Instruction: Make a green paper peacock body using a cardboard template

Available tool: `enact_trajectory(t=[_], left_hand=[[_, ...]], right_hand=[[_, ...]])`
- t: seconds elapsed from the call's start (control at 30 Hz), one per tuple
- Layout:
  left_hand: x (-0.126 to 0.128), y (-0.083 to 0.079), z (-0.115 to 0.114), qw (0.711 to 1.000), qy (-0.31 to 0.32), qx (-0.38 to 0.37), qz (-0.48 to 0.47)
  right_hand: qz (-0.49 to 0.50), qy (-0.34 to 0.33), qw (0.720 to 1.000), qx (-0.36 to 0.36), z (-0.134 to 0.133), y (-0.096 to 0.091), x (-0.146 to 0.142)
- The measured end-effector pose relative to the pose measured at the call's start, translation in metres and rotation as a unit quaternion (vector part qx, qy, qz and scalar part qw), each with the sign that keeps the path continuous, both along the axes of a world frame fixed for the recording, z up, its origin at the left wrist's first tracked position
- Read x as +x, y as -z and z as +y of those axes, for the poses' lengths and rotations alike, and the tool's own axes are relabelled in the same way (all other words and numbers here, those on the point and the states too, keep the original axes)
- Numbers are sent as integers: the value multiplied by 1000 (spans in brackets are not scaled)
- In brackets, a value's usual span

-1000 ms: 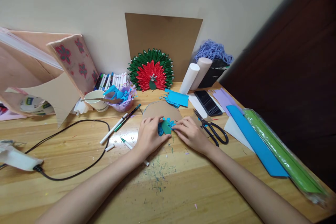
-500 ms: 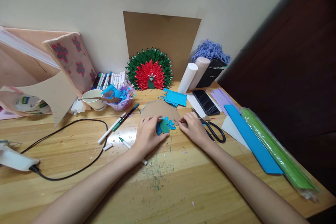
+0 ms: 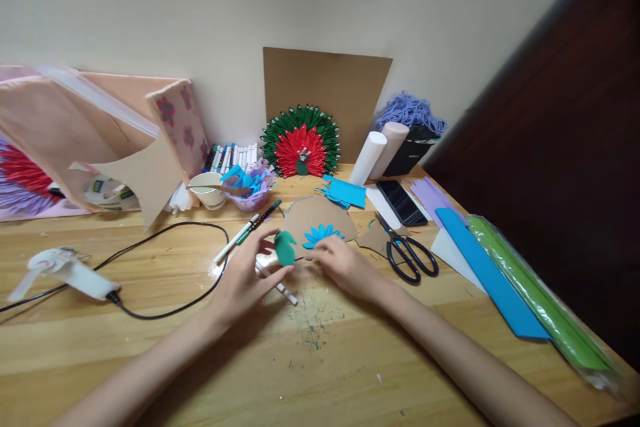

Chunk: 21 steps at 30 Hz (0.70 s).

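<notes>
My left hand (image 3: pixel 245 273) holds a green rounded cutout (image 3: pixel 285 249) between thumb and fingers, lifted just left of a rounded cardboard piece (image 3: pixel 320 210). Blue paper petals (image 3: pixel 323 235) fan out along the near edge of that cardboard. My right hand (image 3: pixel 347 268) rests at this edge, its fingers curled together beside the petals; whatever lies between the fingertips is hidden. Under my left hand lies an uncapped white marker (image 3: pixel 283 288). Black-handled scissors (image 3: pixel 413 260) lie right of my right hand, over a cardboard scrap (image 3: pixel 375 238).
A white glue gun (image 3: pixel 75 275) and its looping cord lie at left. Behind are a paper cup (image 3: pixel 207 197), a bowl of paper scraps (image 3: pixel 250 200) and a red-green peacock craft (image 3: pixel 301 147). A phone (image 3: pixel 403 202), blue sheet (image 3: pixel 493 273) and green roll (image 3: pixel 540 300) lie at right.
My left hand has lifted the green cutout off the blue petals and moved it left. My right hand has shifted left from the cardboard's right corner toward the petals. The view has turned left.
</notes>
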<state>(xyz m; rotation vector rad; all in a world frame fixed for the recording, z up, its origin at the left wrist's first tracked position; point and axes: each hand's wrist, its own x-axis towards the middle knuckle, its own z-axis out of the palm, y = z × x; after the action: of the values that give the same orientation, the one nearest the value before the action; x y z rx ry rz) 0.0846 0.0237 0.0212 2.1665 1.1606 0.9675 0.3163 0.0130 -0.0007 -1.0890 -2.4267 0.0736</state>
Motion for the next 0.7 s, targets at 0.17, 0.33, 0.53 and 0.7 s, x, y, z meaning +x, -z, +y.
enact_trajectory(t=[0.17, 0.33, 0.53, 0.7], left_hand=[[-65, 9, -18, 998, -54, 17, 38], [-84, 18, -28, 997, -75, -2, 17], [-81, 27, -33, 996, -32, -78, -5], [-81, 29, -33, 995, -6, -102, 17]], right_hand=[[-149, -167, 969, 101, 4, 0, -66], [-135, -272, 941, 152, 20, 0, -77], [235, -34, 971, -10, -6, 18, -77], [325, -51, 881, -341, -21, 15, -90]])
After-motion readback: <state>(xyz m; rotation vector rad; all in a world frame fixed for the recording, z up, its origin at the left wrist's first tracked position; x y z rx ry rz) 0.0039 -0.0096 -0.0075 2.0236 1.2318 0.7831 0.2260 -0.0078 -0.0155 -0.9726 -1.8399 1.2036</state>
